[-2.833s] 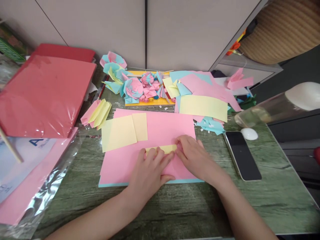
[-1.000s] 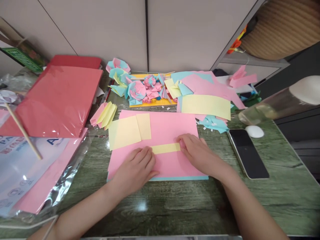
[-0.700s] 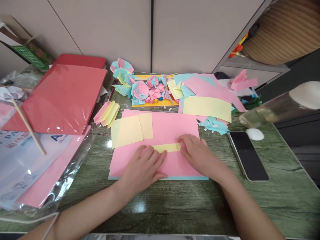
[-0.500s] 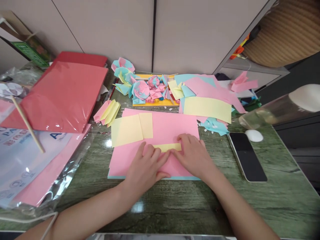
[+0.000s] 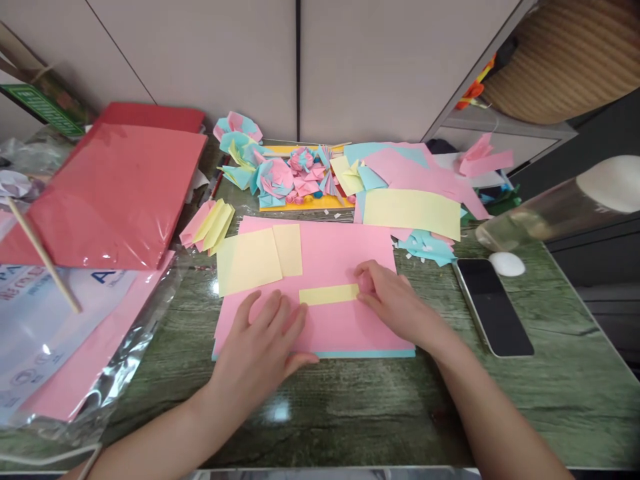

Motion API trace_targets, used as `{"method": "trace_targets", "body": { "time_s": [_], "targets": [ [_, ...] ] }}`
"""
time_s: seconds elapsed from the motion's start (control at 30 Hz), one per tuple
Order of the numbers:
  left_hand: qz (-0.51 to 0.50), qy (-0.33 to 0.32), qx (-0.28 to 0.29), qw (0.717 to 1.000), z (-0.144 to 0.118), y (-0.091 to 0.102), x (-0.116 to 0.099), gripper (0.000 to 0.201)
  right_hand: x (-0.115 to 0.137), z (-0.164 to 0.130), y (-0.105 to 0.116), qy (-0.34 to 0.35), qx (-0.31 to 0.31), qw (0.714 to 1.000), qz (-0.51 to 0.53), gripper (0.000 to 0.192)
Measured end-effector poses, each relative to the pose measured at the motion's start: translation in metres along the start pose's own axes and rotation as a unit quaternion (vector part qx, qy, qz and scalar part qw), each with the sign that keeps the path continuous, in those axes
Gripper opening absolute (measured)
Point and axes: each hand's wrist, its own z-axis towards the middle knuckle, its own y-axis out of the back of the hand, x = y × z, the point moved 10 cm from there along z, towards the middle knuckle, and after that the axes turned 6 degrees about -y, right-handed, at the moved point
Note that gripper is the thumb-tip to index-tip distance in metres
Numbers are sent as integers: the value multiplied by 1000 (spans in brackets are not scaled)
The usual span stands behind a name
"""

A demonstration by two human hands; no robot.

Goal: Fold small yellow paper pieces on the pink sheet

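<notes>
while strip [image 5: 329, 294] flat, "a" [image 5: 106, 275] on packet [image 5: 55, 327]

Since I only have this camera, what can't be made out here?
All in the head view:
Right tip of the yellow strip: covered by the right hand.
Palm of the left hand: hidden by its own back.
White cap: cut off by the right edge.
Green box: cut off by the left edge.
Small print on the plastic packet: too small to read.

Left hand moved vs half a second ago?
Yes, left, judged against the pink sheet: the left hand's index fingertip, then about midway along the yellow strip, is now by the strip's left end.
</notes>
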Motion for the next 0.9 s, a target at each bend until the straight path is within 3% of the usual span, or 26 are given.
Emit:
{"method": "trace_targets", "body": {
  "time_s": [0.43, 0.77, 0.9],
  "targets": [
    [-30, 12, -35, 999, 9, -2, 20, 46, 10, 0, 5, 68, 39, 995, 64, 20],
    [-71, -9, -66, 995, 50, -2, 19, 32, 52, -19, -22, 178, 113, 977, 30, 13],
    [-109, 1, -81, 991, 52, -6, 21, 40, 56, -18, -23, 200, 123, 971, 35, 9]
  ]
}}
